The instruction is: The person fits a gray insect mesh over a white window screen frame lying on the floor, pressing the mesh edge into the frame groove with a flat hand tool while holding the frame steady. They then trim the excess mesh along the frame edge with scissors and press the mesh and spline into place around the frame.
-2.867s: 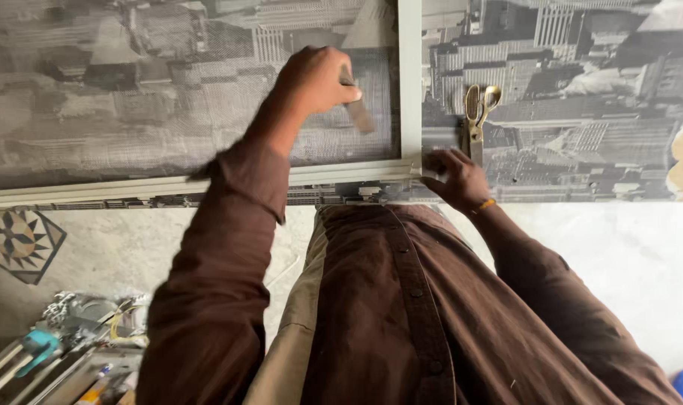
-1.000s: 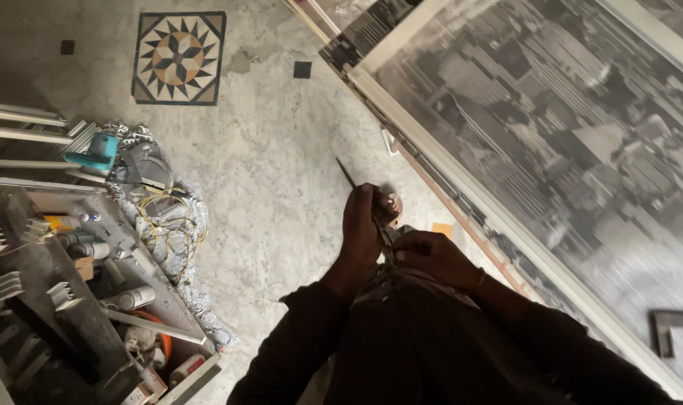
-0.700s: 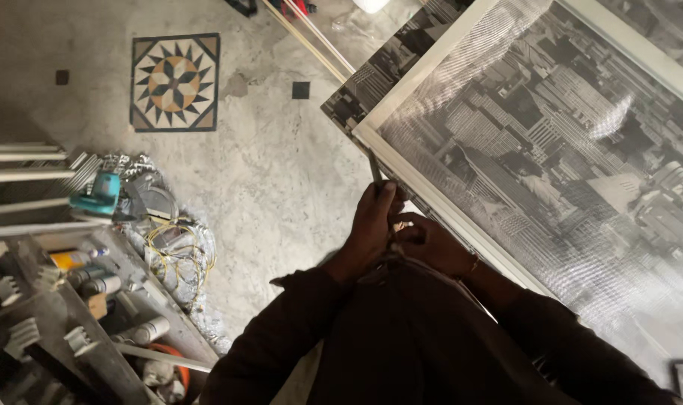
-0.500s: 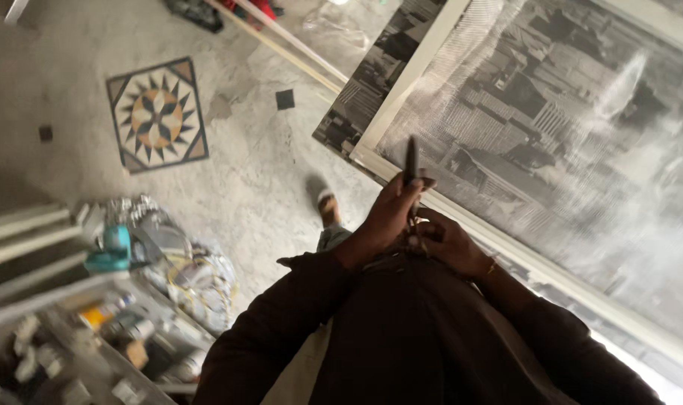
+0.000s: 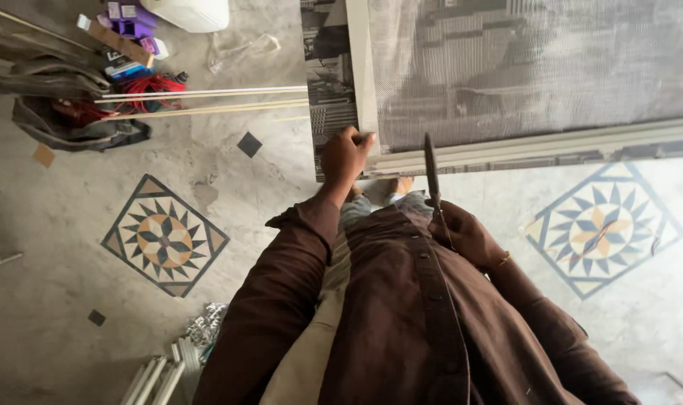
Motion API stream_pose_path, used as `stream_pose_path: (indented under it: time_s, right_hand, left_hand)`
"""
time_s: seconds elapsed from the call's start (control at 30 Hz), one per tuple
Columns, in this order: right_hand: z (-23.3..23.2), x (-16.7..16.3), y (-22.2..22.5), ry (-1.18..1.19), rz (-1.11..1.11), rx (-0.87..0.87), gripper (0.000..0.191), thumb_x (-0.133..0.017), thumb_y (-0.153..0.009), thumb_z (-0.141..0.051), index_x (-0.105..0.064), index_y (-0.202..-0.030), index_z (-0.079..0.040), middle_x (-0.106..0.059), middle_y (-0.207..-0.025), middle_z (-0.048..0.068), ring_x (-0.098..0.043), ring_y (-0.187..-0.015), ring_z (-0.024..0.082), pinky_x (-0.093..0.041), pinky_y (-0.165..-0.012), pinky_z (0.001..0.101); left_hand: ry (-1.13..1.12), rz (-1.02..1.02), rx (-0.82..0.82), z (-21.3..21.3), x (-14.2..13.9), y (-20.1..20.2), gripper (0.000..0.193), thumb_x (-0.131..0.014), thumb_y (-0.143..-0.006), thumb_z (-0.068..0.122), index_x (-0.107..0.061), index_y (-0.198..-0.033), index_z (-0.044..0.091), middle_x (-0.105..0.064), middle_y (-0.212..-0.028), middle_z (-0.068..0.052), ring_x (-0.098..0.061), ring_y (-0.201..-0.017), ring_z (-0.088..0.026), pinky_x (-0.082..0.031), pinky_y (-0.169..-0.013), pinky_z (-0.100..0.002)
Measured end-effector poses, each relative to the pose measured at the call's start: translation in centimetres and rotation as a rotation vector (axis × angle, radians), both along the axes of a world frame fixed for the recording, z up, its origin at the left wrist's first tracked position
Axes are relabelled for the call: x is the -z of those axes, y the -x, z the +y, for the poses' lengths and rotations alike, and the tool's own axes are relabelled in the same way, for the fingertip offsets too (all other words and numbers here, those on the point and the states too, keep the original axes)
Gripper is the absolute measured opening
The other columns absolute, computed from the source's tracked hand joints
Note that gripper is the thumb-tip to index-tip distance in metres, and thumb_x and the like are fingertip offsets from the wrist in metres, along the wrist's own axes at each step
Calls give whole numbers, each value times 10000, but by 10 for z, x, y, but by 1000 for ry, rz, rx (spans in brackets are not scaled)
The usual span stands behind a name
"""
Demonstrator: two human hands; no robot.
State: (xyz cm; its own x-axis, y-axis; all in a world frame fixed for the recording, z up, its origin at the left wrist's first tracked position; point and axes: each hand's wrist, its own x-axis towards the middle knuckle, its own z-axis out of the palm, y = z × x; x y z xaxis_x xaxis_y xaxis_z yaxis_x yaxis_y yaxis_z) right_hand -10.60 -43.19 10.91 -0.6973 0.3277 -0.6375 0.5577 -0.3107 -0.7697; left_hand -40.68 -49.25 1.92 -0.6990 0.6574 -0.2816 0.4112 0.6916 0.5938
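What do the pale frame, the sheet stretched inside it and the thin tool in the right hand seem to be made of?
The frame looks like painted or coated metal, perhaps aluminium: pale, smooth, straight ridged profiles. The mesh sheet seems a fine grey woven screen, semi-transparent, since a picture shows through it. The tool in the right hand looks like dark, dull metal: thin, rigid and flat. The left hand grips the frame corner.

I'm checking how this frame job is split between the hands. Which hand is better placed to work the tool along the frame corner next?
Probably the right hand: it already grips the thin dark tool, whose tip points up at the pale frame. The left hand is busy clutching the frame's corner.
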Motion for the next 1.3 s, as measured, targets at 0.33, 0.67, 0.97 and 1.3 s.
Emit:
stream_pose_path:
  time_s: [0.33, 0.67, 0.97, 1.3]
  right_hand:
    - [-15, 25, -10, 256, 141, -85, 559, -559, -1030, -334, -520, -1491, -20, -686, -1301, 51, -597, -1142, 117, -502, -981, 290]
    - [-33, 52, -5, 400, 212, -53, 548, -545, -1049, -343, -523, -1489, -16, -637, -1089, 14, -536, -954, 88, -462, -847, 260]
    - [-55, 70, 17, 490, 349, 82, 530, -532, -1066, -383, -546, -1430, 2, -573, -892, -6, -505, -789, 87, -442, -713, 250]
    - [-84, 81, 38, 475, 382, 201, 553, -531, -1071, -363, -469, -1508, -31, -563, -903, -14, -510, -790, 72, -460, -706, 250]
  left_hand:
    - [7, -37, -89, -12, 12, -9, 413, -781, -814, 508, -730, -816, 98, -758, -761, -106, -738, -716, -324, -557, -627, -452]
    - [3, -143, -11, -21, 1, -9, 466, -817, -747, 536, -749, -803, 78, -774, -739, -61, -765, -679, -211, -584, -630, -351]
    - [55, -218, 116, -24, 27, 2, 429, -709, -929, 445, -756, -850, 26, -719, -689, -129, -706, -613, -245, -513, -593, -399]
    - [43, -282, 148, -26, 34, 7, 423, -683, -950, 409, -740, -847, 2, -705, -656, -106, -666, -582, -191, -491, -565, -383]
